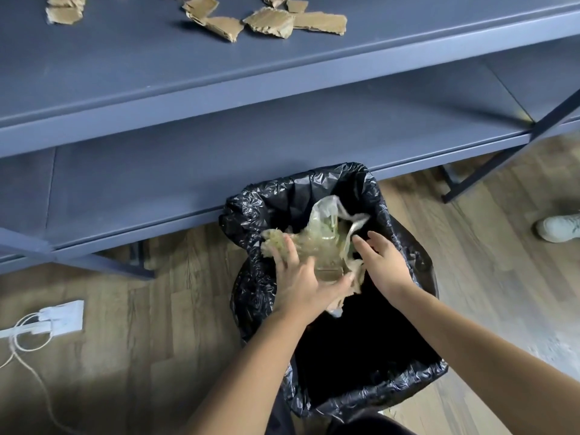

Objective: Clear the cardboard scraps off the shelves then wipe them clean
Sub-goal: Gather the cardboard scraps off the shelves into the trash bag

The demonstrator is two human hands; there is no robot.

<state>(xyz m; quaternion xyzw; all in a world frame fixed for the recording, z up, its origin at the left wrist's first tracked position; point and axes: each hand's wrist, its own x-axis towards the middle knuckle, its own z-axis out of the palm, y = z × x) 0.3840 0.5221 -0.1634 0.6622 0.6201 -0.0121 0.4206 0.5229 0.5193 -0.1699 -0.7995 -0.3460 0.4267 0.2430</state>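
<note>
- Counting from the head view: two hands, two blue-grey shelves, one bin, one power strip, one shoe.
- Cardboard scraps lie on the upper shelf. There are about seven torn pieces in two clusters, some overlapping and some cut off by the top edge.
- The lower shelf runs beneath it, and its front edge is just beside the bin.
- A wood-plank floor spreads under the rack. A white power strip with white cables plugged in lies on it at the left, and a white shoe stands at the right edge.
- The bin, lined with a black bag, stands on the floor.
- Inside its mouth are blurred tan scraps and a crumpled clear plastic sheet.
- The left hand is over the bin with its fingers spread wide, gripping nothing.
- The right hand is beside it, fingers straight and loose, holding nothing. Blur hides whether either hand touches the scraps.
</note>
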